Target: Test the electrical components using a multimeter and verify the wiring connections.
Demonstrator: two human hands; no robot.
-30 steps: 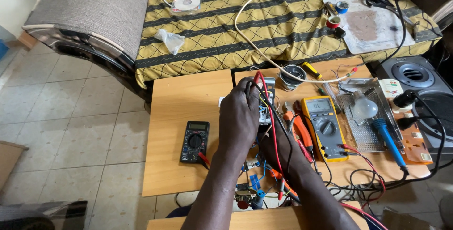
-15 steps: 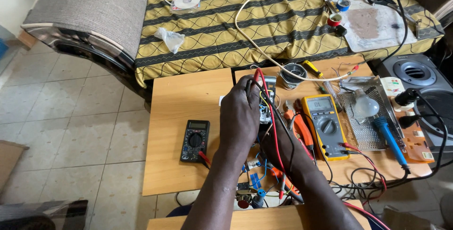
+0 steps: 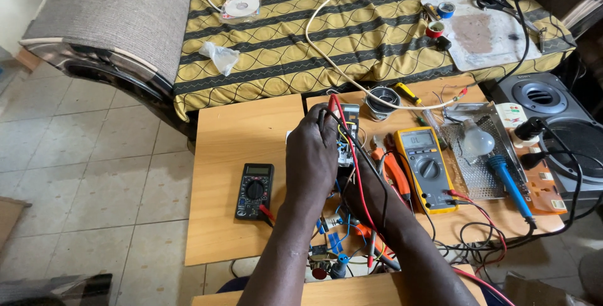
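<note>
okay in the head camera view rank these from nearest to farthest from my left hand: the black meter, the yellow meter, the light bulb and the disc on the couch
From the left hand:
1. Black meter, just left of it on the table.
2. Yellow meter, to its right, past the wires.
3. Light bulb, farther right, on the metal mesh.
4. Disc, far up on the striped couch cover.

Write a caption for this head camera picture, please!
Two hands, left and right, hold probes on a circuit board between two multimeters.

left hand hides most of the circuit board.
</note>
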